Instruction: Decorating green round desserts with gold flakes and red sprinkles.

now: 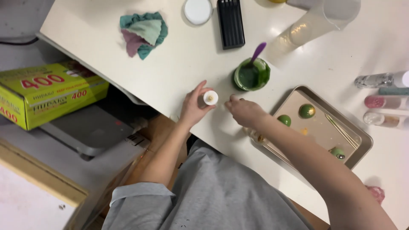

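Observation:
My left hand [194, 106] grips a small white bottle with a round top [210, 98], held upright on the white table [170, 64]. My right hand [245, 111] hovers just right of it with fingers curled together; whether it pinches a small cap is hard to tell. A green cup of green paste [251, 76] with a purple stirrer [258, 52] stands just behind the hands. To the right lies a metal tray [362, 140] with green and gold balls [306, 111].
A crumpled teal and pink cloth [144, 33], a white round lid [197, 10], a black ribbed bar [230, 22] and a clear plastic jug [315, 23] lie at the back. Glitter tubes [383, 102] lie at the right edge. A yellow-green box [47, 93] sits below left.

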